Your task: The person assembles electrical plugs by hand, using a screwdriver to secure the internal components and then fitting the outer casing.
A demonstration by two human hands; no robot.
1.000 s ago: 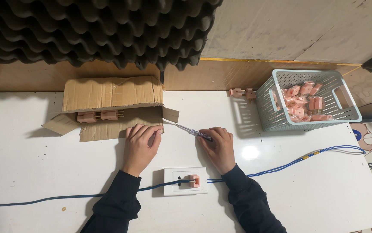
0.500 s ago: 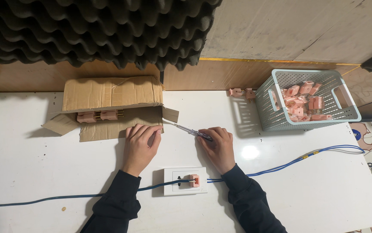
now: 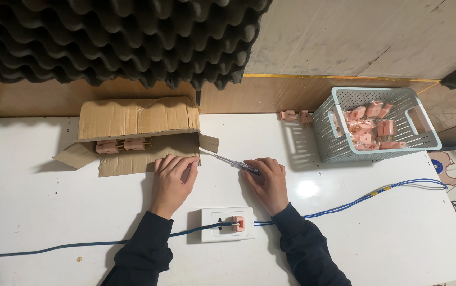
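Head view: left hand [image 3: 170, 179] flat beside cardboard box [image 3: 138, 119], right hand [image 3: 268, 180] seemingly around screwdriver [image 3: 235, 162].

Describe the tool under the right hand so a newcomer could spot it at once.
Start at the open cardboard box on the white table. Just right of its front flap, the right hand rests on a slim screwdriver with a clear handle, its metal shaft pointing toward the box. Unlike the pink plugs nearby, it is long, thin and transparent.
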